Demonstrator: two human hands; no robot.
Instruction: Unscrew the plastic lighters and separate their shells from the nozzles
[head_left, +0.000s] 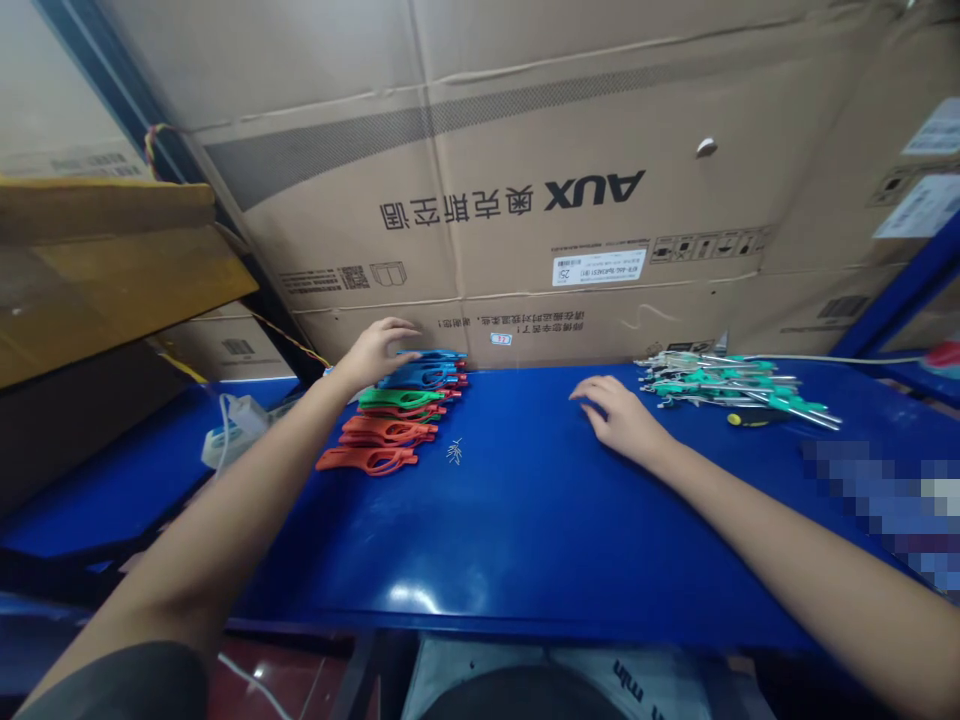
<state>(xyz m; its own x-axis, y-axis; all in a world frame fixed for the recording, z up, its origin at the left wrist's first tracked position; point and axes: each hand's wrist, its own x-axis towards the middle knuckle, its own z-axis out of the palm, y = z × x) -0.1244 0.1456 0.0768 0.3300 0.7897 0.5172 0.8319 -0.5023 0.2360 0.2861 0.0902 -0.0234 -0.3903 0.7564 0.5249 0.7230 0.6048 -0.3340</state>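
My left hand [377, 353] is at the back of the blue table [510, 530], its thumb and fingers apart around the far end of a row of plastic handles with looped openings. Nearest to it are the blue handles [427, 375]; whether the fingertips touch them I cannot tell. Green handles [401, 399] and orange-red handles [367, 459] lie closer to me. Beside the row is a small pile of thin metal pins [454, 452]. My right hand [619, 418] is low over the table, fingers slightly bent and apart, holding nothing. To its right lies a bundle of metal rods with teal parts [739, 385].
A large cardboard carton [480, 130] stands upright behind the table. Near the rods is a small yellow object [746, 420]. At left, a white power strip [236, 430] with a cable sits beside a yellow-taped box [112, 240]. A blue shelf post [907, 290] rises at right.
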